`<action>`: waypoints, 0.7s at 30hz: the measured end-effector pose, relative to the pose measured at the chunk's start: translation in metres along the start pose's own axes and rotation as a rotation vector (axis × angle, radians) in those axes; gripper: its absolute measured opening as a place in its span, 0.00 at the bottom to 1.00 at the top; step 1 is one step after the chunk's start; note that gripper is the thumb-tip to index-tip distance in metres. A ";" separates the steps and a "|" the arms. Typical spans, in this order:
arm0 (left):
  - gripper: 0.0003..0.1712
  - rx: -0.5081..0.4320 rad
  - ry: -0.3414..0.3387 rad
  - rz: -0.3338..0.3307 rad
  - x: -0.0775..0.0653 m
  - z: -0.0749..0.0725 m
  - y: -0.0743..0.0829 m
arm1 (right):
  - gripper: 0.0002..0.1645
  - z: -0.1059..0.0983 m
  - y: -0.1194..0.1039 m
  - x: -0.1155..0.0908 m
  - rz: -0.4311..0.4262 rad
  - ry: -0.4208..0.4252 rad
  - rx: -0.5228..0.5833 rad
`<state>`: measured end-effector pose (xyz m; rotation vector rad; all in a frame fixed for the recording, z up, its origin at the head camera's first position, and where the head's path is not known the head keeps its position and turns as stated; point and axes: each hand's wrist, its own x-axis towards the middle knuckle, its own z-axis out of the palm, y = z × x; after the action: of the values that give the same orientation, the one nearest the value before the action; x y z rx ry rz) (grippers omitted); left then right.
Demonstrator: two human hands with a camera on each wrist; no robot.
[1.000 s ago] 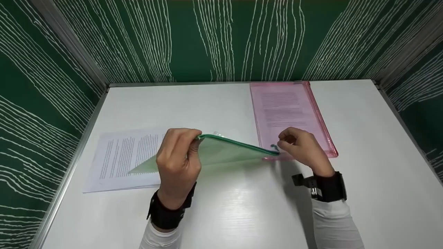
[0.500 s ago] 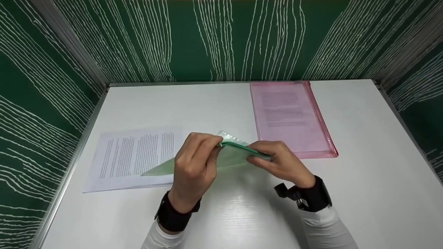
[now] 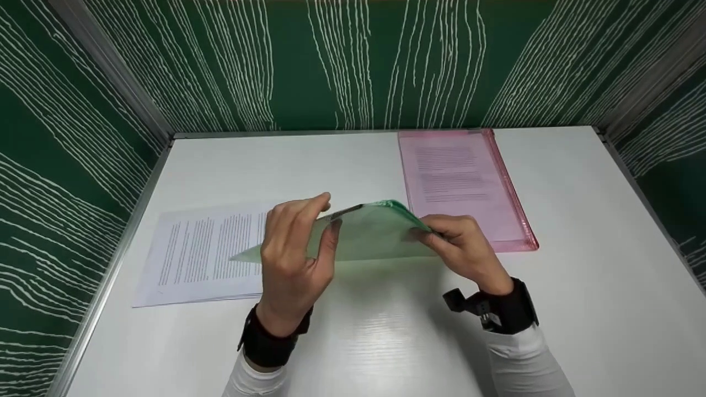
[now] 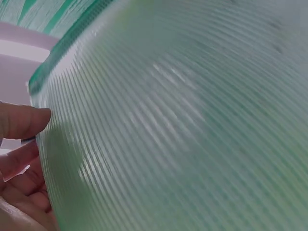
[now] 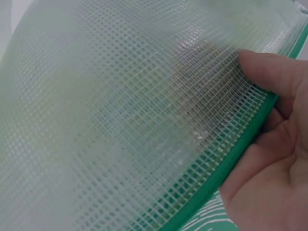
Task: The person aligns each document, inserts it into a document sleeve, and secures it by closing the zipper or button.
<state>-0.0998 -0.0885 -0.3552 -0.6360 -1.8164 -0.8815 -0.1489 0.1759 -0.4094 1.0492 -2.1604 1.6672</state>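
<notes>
A translucent green zip pouch is held up above the table, its ribbed mesh filling both wrist views. My right hand pinches its green-trimmed edge, the thumb lying on the near face and the fingers behind. At the pouch's upper left edge is my left hand. Its thumb touches the near face, while the index finger stands raised and apart from the thumb. In the left wrist view the thumb overlaps the pouch's edge, with the other fingers partly hidden. Printed sheets lie under the pouch's left corner.
A pink zip pouch with a printed page inside lies at the back right of the white table. Green walls with white line markings stand behind the table and at both sides.
My right hand has come in and taken hold of the pouch's edge. The left hand has let go of the zipper end and shifted left, its fingers spreading. The pouch has turned.
</notes>
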 end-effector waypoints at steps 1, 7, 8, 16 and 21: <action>0.15 0.007 0.003 -0.017 0.001 -0.002 -0.003 | 0.14 -0.002 0.000 0.000 0.008 0.018 0.015; 0.18 0.008 0.097 -0.121 0.005 -0.011 -0.019 | 0.11 -0.015 -0.005 -0.001 0.118 0.144 0.079; 0.19 0.003 0.125 -0.138 0.006 -0.013 -0.021 | 0.11 -0.017 -0.006 -0.001 0.142 0.166 0.078; 0.37 -0.172 0.251 -0.284 0.008 -0.011 -0.038 | 0.09 -0.028 -0.015 -0.003 0.245 0.322 0.150; 0.44 -0.476 0.120 -0.414 0.003 -0.003 -0.047 | 0.10 -0.031 -0.017 -0.004 0.230 0.364 0.235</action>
<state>-0.1346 -0.1191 -0.3654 -0.4862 -1.6622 -1.6248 -0.1423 0.2044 -0.3884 0.5017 -1.9374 2.0664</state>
